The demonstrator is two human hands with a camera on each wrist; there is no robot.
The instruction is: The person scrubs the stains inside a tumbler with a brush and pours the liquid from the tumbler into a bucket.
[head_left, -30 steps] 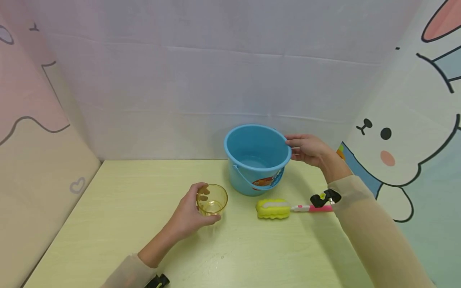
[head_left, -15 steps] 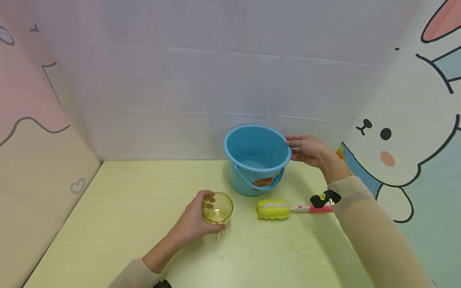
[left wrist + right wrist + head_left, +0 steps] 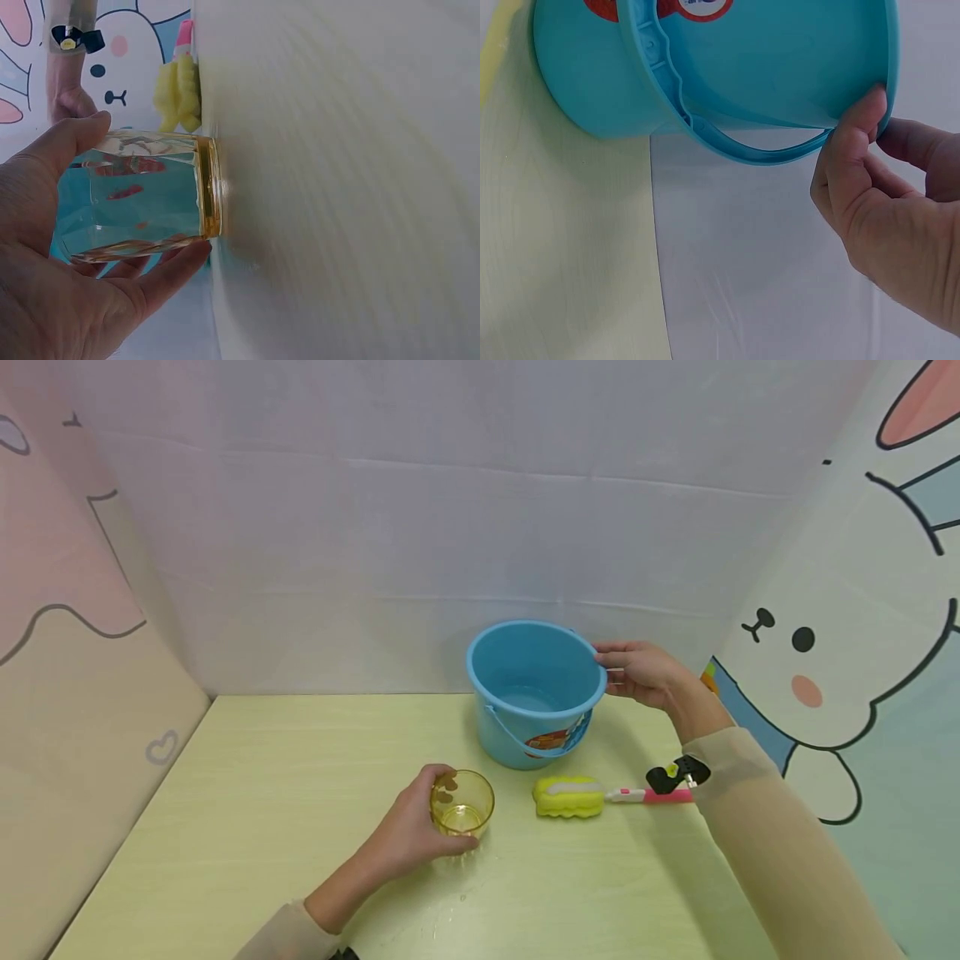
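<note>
My left hand [image 3: 412, 827] holds an amber-tinted clear glass [image 3: 480, 802], thumb on the near side and fingers round the far side. In the left wrist view the glass [image 3: 142, 199] has faceted walls, and its base is at or very close to the tabletop. Farther back stands a blue bucket [image 3: 504, 727] with a red label and its handle hanging down at the front. At the bucket's right side, my right hand [image 3: 641, 672] pinches the rim. The right wrist view shows the fingers [image 3: 847, 161] beside the handle's joint on the bucket [image 3: 780, 60].
On the pale yellow table [image 3: 300, 760], a yellow sponge brush [image 3: 570, 797] with a pink and white handle lies in front of the bucket. A white cloth wall [image 3: 337, 568] rises behind it. Printed cartoon sheets [image 3: 847, 693] flank both sides.
My left hand has carried the glass to the right and a little toward me. My right hand and the bucket stay in place.
</note>
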